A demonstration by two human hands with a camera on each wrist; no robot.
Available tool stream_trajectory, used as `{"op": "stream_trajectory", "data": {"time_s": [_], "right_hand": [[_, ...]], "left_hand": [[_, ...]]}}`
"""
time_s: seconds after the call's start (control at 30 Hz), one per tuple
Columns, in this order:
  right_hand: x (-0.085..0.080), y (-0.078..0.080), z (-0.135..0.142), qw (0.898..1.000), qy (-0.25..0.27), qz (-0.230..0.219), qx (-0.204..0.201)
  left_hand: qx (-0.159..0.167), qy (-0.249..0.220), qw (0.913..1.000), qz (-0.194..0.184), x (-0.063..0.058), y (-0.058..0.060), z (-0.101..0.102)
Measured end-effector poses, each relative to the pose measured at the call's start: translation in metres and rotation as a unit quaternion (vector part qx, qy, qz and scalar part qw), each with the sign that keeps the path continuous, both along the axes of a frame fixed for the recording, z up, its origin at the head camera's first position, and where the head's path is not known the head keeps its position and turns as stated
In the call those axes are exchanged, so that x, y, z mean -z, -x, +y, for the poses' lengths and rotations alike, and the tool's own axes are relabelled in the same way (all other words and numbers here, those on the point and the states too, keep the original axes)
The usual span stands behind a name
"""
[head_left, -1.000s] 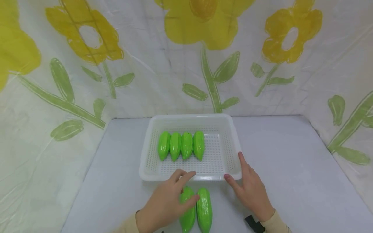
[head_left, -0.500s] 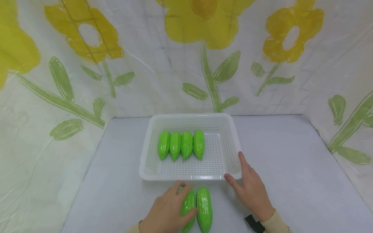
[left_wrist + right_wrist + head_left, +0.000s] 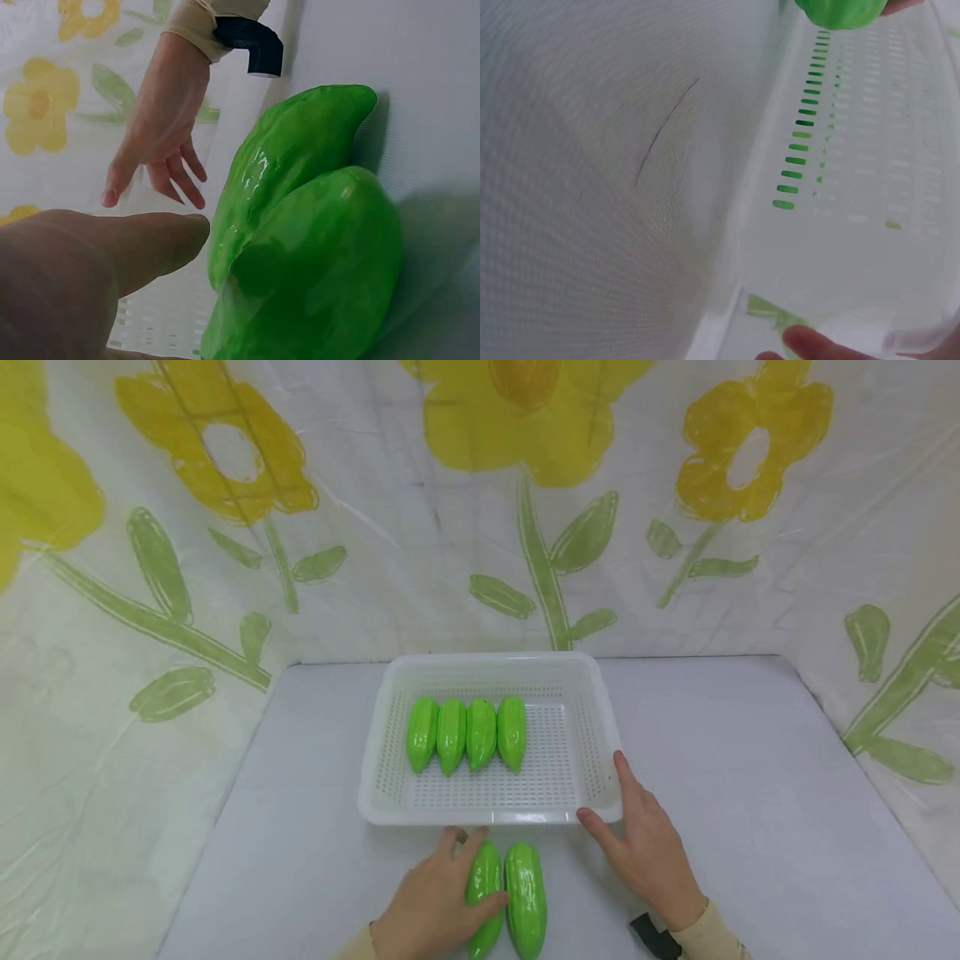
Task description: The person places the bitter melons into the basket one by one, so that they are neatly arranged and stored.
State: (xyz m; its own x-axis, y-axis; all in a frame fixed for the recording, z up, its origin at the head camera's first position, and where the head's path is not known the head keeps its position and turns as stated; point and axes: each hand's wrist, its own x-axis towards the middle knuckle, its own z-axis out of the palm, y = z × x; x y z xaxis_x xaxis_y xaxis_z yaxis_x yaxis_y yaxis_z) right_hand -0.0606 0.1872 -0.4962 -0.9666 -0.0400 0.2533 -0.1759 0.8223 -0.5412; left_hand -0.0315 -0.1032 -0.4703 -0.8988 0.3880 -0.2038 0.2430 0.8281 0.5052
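Two glossy green, elongated, tapered pieces that look like artificial fruit or vegetables lie side by side on the table, the left green piece (image 3: 485,893) and the right green piece (image 3: 527,900). Over the left one reaches my left hand (image 3: 435,902), fingers past its far end and thumb over its top. In the left wrist view the thumb (image 3: 161,244) is straight; I cannot tell whether it touches. My right hand (image 3: 648,856) rests at the near right corner of a white perforated basket (image 3: 491,817), thumb by the front rim and fingers along the side.
Inside the basket, several similar green pieces (image 3: 451,737) stand in a row toward its left; its right part shows bare mesh. A black device (image 3: 655,935) sits at the right wrist. Flower-printed sheeting (image 3: 420,568) rises behind and beside the white table (image 3: 720,735).
My left hand has lowered and drawn back from near the basket's front rim to the left green piece. The right hand and the basket stay in place.
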Motion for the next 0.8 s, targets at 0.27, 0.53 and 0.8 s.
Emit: {"op": "stream_trajectory", "data": {"time_s": [0.27,0.53,0.8], "right_hand": [[0.001,0.0,0.0,1.0,0.001,-0.002,0.0],[0.002,0.0,0.001,1.0,0.004,-0.006,-0.001],[0.001,0.0,0.0,1.0,0.004,-0.012,0.002]], "left_hand": [[0.005,-0.027,0.9992,-0.028,0.009,0.002,0.002],[0.012,-0.045,0.998,-0.044,0.011,0.004,0.003],[0.009,-0.054,0.9973,-0.049,0.011,0.005,0.003]]}}
